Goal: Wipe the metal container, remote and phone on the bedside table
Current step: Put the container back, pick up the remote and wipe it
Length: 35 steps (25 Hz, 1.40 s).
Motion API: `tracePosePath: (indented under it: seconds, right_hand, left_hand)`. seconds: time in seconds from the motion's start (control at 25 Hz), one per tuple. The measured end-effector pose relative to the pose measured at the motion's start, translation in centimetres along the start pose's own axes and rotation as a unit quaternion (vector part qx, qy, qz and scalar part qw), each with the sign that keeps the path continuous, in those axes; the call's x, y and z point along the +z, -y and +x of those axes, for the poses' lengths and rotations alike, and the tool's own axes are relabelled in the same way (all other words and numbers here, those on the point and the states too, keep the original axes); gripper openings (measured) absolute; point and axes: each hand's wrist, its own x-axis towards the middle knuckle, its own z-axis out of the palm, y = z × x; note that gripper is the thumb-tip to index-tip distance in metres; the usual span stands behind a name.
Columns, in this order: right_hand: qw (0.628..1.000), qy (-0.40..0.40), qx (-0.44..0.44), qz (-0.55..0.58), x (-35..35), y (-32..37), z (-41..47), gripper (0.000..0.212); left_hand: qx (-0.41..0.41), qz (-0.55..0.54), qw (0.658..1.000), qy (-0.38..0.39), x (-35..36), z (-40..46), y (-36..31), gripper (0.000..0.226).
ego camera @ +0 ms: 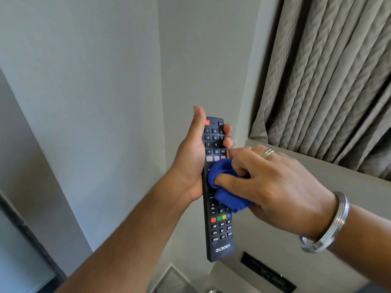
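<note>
At the centre of the frame the left hand [190, 163] wraps its grip around the remote [215, 187], holding it upright, buttons toward the camera, likely to steady it for wiping. The right hand [273, 187] pinches a bunched blue cloth [224, 182] against the middle keys.

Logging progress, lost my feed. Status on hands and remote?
Left hand grips remote, held upright. Right hand presses blue cloth on its middle buttons. Nothing in the way.
</note>
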Motion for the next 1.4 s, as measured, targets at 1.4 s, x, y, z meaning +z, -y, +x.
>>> tracePosePath:
  seconds: [1.4]
  right_hand:
    - [0.949, 0.004, 0.196, 0.247, 0.4, 4.0, -3.3, 0.040]
  left_hand:
    - [0.115, -0.083, 0.990, -0.023, -0.6, 1.0, -2.1, 0.066]
